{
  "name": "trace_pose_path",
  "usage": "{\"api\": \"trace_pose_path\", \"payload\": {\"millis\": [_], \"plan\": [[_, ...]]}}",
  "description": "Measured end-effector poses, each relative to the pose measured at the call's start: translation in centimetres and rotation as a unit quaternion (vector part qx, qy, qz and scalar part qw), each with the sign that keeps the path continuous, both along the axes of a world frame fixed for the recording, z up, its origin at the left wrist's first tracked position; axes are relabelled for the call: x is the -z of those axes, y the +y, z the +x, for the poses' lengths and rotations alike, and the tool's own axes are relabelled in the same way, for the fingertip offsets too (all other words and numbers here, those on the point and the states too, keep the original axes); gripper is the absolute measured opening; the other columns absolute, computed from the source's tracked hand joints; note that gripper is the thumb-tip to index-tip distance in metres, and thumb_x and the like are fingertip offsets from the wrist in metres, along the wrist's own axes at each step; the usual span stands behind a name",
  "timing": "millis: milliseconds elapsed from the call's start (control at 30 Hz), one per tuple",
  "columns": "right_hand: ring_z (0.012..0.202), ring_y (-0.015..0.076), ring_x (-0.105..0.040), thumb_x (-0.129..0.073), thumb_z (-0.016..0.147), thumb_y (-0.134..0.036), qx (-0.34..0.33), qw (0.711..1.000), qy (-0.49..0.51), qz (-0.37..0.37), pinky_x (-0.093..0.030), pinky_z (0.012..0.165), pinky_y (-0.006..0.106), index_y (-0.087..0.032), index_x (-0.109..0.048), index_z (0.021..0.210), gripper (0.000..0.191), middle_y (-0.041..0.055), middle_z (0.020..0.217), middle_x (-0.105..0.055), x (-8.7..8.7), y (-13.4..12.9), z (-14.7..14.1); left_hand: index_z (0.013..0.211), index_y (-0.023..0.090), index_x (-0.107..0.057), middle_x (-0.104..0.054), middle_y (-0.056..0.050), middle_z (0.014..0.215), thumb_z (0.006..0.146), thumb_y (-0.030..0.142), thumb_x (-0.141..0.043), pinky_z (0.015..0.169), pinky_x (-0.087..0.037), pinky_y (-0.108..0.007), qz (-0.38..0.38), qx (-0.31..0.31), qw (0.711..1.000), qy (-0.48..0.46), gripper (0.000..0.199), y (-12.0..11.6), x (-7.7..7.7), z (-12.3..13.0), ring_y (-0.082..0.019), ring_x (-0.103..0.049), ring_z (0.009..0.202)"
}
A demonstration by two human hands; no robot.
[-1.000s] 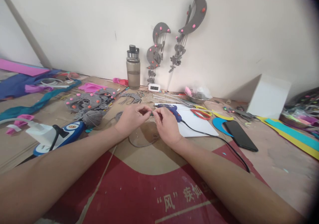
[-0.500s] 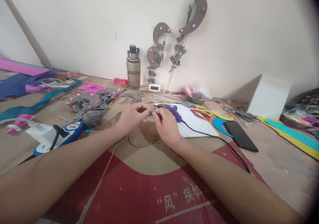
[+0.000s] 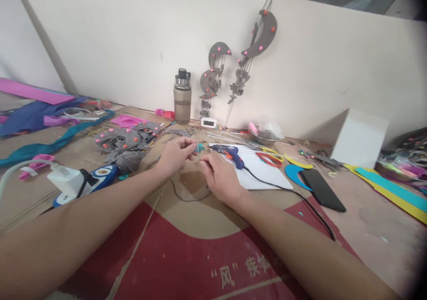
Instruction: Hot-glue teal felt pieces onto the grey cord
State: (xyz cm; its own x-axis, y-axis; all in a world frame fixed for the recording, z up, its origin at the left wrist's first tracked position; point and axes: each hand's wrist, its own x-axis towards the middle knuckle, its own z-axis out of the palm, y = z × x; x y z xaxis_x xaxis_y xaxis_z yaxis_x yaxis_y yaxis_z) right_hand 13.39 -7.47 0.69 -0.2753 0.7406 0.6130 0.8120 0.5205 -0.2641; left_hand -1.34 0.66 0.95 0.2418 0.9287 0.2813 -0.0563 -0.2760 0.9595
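In the middle of the head view, my left hand (image 3: 175, 156) pinches a small teal piece (image 3: 199, 147) between thumb and fingertips. Just to the right of it, my right hand (image 3: 220, 177) has its fingers curled together; whatever it may hold is too small to make out. Grey cord (image 3: 187, 199) lies on the cardboard beneath both hands. Beyond my right hand a blue glue gun (image 3: 235, 157) rests on a white sheet (image 3: 263, 177), its black cable running to the right.
Behind stand a water bottle (image 3: 182, 99) and a small white clock (image 3: 208, 123). Grey moon hangings (image 3: 263, 37) are on the wall. Felt moons and yarn (image 3: 125, 157) and a power strip (image 3: 108, 175) lie left; scissors (image 3: 270, 157) and a phone (image 3: 322, 188) lie right.
The fingertips of my two hands have moved apart, and the teal piece now shows more clearly at my left fingertips. The view has tilted up slightly.
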Motion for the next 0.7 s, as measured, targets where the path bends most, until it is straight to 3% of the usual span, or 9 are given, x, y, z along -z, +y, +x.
{"api": "trace_pose_path", "payload": {"millis": [133,200,333,433,500,567,700], "plan": [[0.084,0.0153,-0.052,-0.034,0.093,-0.03,-0.063,0.997,-0.03,0.026,-0.04,0.073,0.026,-0.02,-0.056,0.094,0.024,0.0053,0.091,-0.058,-0.8,-0.6,-0.1,0.081,0.014,-0.062,-0.06,0.0,0.066,0.069,0.032,-0.068,0.051,-0.042,-0.02,-0.008,0.004,0.998,-0.062,0.023,0.4,0.0,-0.2,-0.008,-0.053,0.053],[0.085,0.0154,-0.052,-0.033,0.093,-0.029,-0.064,0.997,-0.009,0.042,-0.04,0.075,0.027,-0.019,-0.055,0.095,0.024,0.0052,0.09,-0.058,-1.3,-0.5,0.1,0.081,0.013,-0.062,-0.06,0.0,0.068,0.066,0.031,-0.07,0.053,-0.043,-0.02,-0.021,0.004,0.995,-0.098,0.024,0.6,-0.1,-0.3,-0.008,-0.054,0.056],[0.085,0.0168,-0.052,-0.033,0.093,-0.027,0.036,0.997,0.023,0.062,-0.04,0.078,0.028,-0.018,-0.054,0.095,0.023,0.0057,0.089,-0.058,-2.7,0.4,1.5,0.081,0.013,-0.061,-0.06,-0.001,0.071,0.063,0.029,-0.073,0.055,-0.045,-0.021,-0.03,0.014,0.987,-0.157,0.026,1.0,-0.1,-0.6,-0.009,-0.056,0.061],[0.086,0.0197,-0.054,-0.038,0.09,-0.029,0.152,0.987,-0.032,0.041,-0.04,0.079,0.032,-0.017,-0.056,0.092,0.022,0.0087,0.09,-0.06,-3.9,1.6,3.4,0.08,0.013,-0.061,-0.06,-0.001,0.073,0.062,0.028,-0.074,0.055,-0.045,-0.021,-0.035,0.009,0.983,-0.178,0.027,1.4,0.0,-0.7,-0.01,-0.057,0.062],[0.09,0.0231,-0.055,-0.042,0.088,-0.033,0.228,0.969,-0.093,-0.012,-0.04,0.081,0.035,-0.014,-0.058,0.089,0.025,0.0134,0.094,-0.061,-4.4,2.3,4.9,0.08,0.013,-0.061,-0.06,-0.001,0.073,0.061,0.027,-0.074,0.055,-0.045,-0.021,-0.036,0.006,0.982,-0.184,0.027,1.6,0.2,-0.7,-0.01,-0.057,0.062],[0.089,0.0266,-0.058,-0.045,0.085,-0.043,0.287,0.938,-0.156,-0.115,-0.041,0.078,0.036,-0.012,-0.06,0.088,0.035,0.0177,0.093,-0.062,-4.6,2.7,6.1,0.081,0.013,-0.061,-0.06,-0.001,0.073,0.062,0.027,-0.073,0.054,-0.044,-0.021,-0.034,0.005,0.982,-0.187,0.027,1.8,0.3,-0.8,-0.009,-0.057,0.062],[0.086,0.0291,-0.062,-0.051,0.078,-0.049,0.296,0.892,-0.181,-0.29,-0.042,0.07,0.034,-0.012,-0.064,0.086,0.04,0.0196,0.093,-0.066,-3.9,3.1,7.5,0.081,0.013,-0.061,-0.06,-0.002,0.074,0.063,0.028,-0.073,0.056,-0.044,-0.02,-0.038,0.012,0.982,-0.183,0.026,1.9,0.5,-0.8,-0.009,-0.057,0.063]]}}
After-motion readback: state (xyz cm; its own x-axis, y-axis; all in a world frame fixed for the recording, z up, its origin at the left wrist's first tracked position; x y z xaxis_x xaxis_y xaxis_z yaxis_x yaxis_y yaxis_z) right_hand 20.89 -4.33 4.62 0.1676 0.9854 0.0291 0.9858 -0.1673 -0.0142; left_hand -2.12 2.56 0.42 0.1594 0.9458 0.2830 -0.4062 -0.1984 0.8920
